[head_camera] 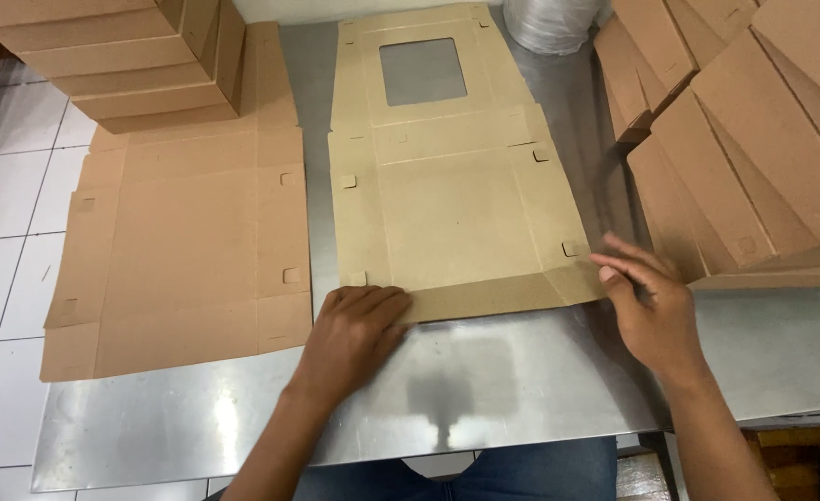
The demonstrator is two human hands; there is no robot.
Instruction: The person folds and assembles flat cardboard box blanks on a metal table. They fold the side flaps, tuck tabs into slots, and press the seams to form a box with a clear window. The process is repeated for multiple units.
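Flat box blank [447, 199] (pale brown card, rectangular window cut near its far end) lies unfolded on the steel table [484, 380], centre of view. Near-edge flap is creased up slightly. Left hand [354, 329] presses the flap's left end, fingers curled over the edge, knuckles up; not clenched, gripping the card edge lightly. Right hand [651, 301] rests at the flap's right corner, fingers extended and touching the card, nothing enclosed. Stack of flat blanks [182, 260] sits just left of the blank, overhanging the table edge. Folded boxes [762, 158] lean at right; more stacked boxes [122, 56] far left.
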